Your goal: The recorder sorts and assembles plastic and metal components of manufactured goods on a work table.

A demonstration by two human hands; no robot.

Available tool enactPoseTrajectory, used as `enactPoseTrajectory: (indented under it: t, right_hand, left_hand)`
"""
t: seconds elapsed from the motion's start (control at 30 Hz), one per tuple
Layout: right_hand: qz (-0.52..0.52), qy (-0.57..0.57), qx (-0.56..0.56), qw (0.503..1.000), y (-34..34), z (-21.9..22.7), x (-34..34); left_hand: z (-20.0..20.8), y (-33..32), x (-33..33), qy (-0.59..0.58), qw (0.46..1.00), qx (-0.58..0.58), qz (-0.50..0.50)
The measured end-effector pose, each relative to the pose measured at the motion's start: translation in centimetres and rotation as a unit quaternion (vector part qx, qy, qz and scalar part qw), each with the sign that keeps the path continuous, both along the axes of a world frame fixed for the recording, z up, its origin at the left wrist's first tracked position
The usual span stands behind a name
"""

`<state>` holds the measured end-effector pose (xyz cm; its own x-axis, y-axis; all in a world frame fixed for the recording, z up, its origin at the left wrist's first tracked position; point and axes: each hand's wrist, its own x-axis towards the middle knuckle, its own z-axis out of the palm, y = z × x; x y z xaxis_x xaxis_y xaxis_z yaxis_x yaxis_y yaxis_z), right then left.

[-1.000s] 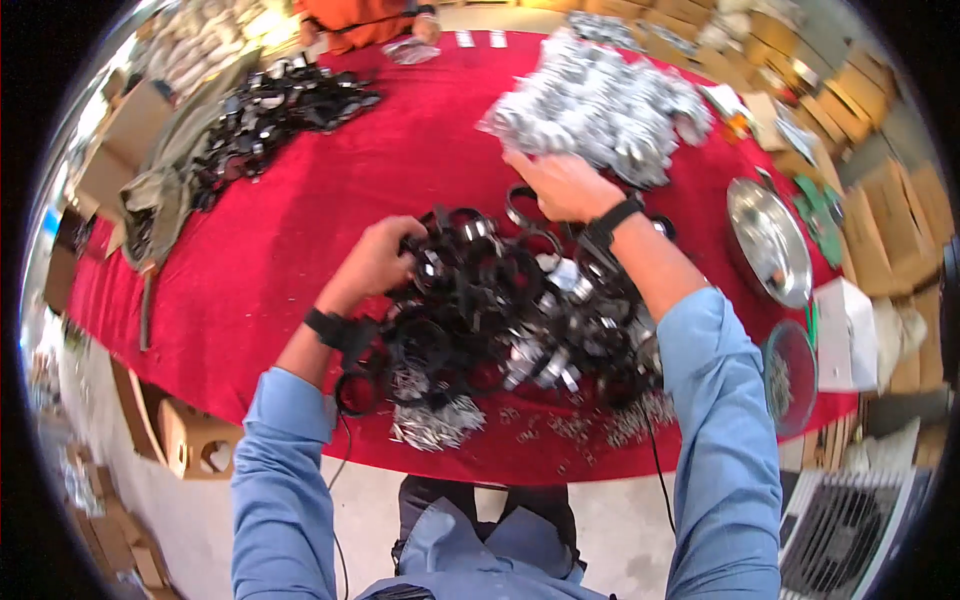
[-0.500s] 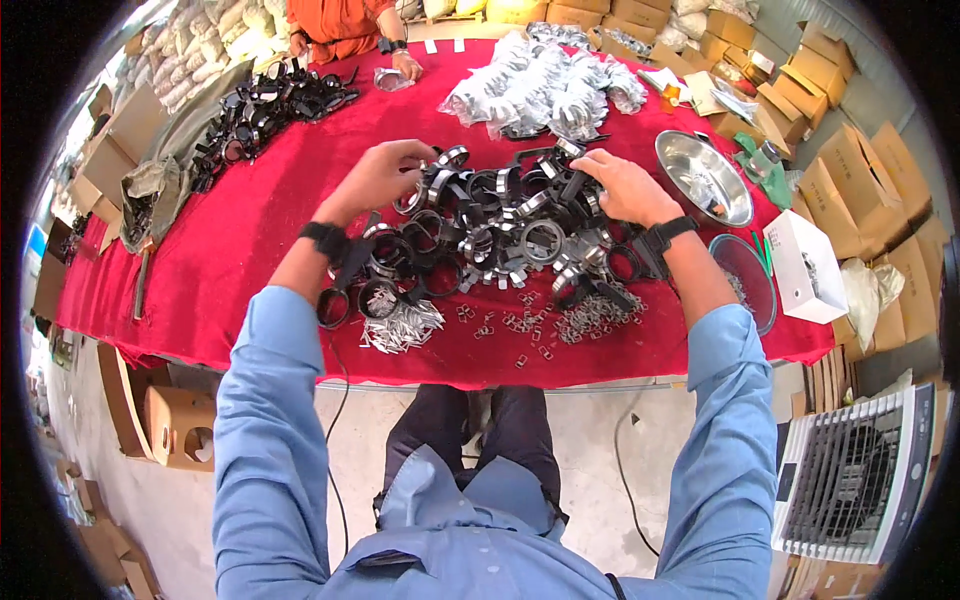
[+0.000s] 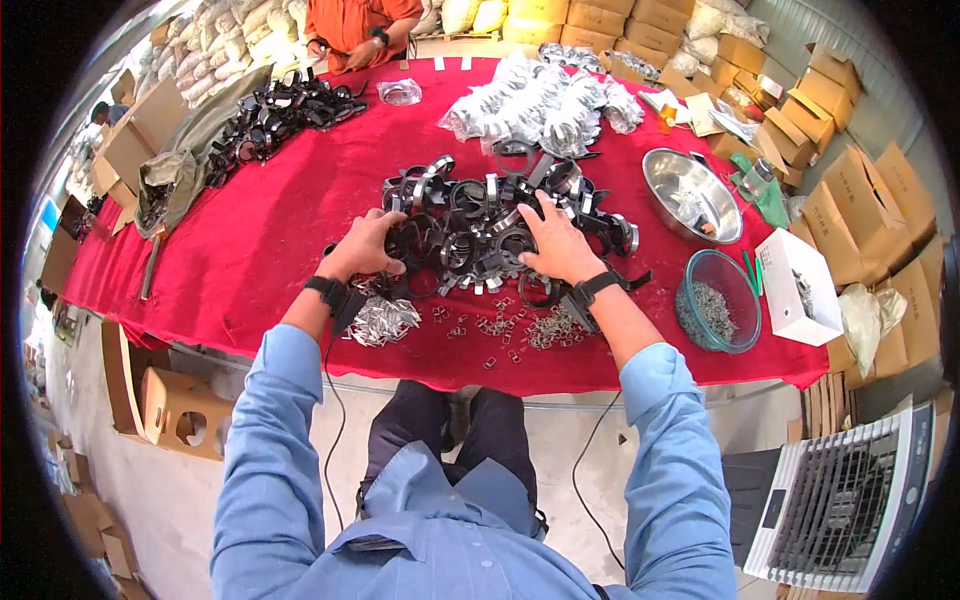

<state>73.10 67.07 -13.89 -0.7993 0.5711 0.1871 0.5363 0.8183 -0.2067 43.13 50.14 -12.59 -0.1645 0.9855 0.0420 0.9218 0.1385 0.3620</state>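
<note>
A heap of black plastic ring clamps with shiny metal bands lies on the red-covered table in front of me. At its left edge rests my left hand, fingers and thumb apart against the outer rings. My right hand is spread over the right part of the heap, fingertips touching the rings. Neither hand grips a ring that I can make out. Just below the heap are a small pile of silver pins and scattered small metal clips.
A steel bowl, a clear bowl of small metal parts and a white box stand right. Plastic-wrapped parts lie at the back; more black clamps lie far left. Across the table is a person in orange.
Both my hands have come nearer to me, the right one also leftward, and the heap is more gathered. The other person's hand has left the wrapped piece on the table.
</note>
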Motion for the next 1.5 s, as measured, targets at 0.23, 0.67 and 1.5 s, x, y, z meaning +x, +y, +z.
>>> enactPoseTrajectory:
  t: [0.23,0.67,1.5]
  right_hand:
    - [-0.088,0.075,0.084,0.99,2.9,-0.6,3.7]
    - [-0.045,0.236,-0.238,0.941,-14.7,2.4,5.4]
    - [0.02,0.325,-0.449,0.832,-27.1,-4.7,-18.1]
  left_hand:
    - [1.0,2.4,-2.2,-0.058,0.968,0.215,-0.116]
    - [-6.2,-19.6,-7.7,-0.147,0.92,0.256,0.256]
    - [-7.0,-19.9,-4.5,-0.461,0.839,0.168,0.236]
